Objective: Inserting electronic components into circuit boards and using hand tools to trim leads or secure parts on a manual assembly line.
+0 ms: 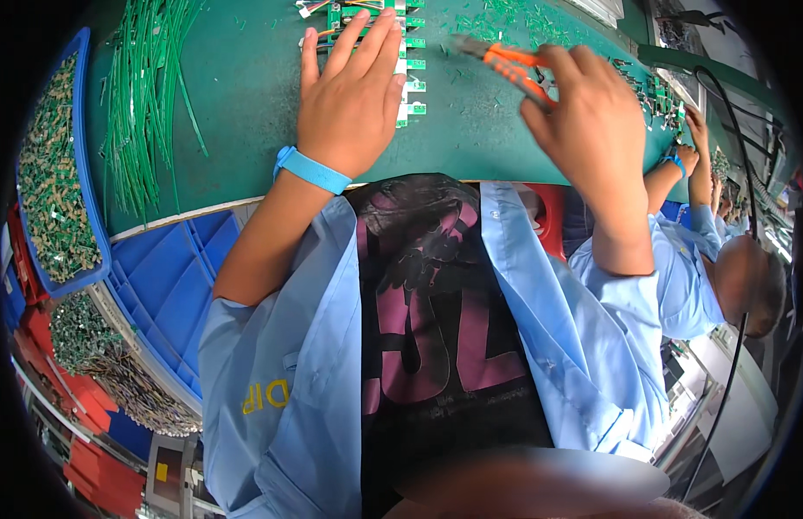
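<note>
My left hand (349, 112) lies flat with its fingers stretched out over a row of small green and white circuit boards (412, 86). Thin coloured wires (317, 9) stick out beside the fingertips, and part of the boards is covered by the hand. To the right, my right hand (591, 112) is closed round the orange handles of cutting pliers (515, 67). Their dark jaws point left toward the boards, apart from them and slightly blurred. A blue band (313, 171) circles my left wrist.
Long thin green cable ties (146, 104) lie on the green table (246, 112). Green clippings (505, 13) are scattered at the far side. Left stands a blue bin (94, 208) of small parts, near blue trays (163, 285). At right, a co-worker's hands (688, 151) are beside more boards (661, 97).
</note>
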A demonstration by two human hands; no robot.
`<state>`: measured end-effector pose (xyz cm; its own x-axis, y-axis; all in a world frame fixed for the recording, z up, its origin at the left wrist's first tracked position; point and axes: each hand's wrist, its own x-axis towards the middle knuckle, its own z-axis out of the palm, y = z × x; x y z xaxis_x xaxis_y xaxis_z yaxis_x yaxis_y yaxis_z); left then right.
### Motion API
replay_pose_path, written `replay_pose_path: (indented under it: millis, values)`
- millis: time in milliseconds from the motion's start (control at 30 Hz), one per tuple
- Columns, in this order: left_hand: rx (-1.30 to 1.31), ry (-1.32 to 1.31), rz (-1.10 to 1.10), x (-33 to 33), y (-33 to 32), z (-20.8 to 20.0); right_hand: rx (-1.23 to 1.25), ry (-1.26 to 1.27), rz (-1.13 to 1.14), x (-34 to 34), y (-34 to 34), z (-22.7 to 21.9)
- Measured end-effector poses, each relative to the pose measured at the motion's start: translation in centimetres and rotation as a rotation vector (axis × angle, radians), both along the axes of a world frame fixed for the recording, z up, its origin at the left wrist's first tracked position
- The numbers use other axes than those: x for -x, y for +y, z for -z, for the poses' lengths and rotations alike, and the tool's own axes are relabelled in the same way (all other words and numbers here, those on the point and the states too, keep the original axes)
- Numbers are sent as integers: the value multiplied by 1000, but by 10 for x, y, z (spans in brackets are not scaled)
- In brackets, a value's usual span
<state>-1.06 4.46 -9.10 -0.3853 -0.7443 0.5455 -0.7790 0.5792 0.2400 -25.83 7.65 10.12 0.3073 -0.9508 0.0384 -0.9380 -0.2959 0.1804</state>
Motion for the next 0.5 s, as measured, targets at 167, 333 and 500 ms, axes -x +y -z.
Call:
replay_pose_path:
  millis: [167, 333, 500]
  values:
    - [12, -41, -26, 3, -2, 0, -58, -73, -180, -5, 19, -14]
    - [225, 470, 117, 24, -3, -8, -70, -28, -225, -23, 32, -2]
    - [129, 451, 169, 23, -2, 1, -5, 32, -261, -26, 36, -1]
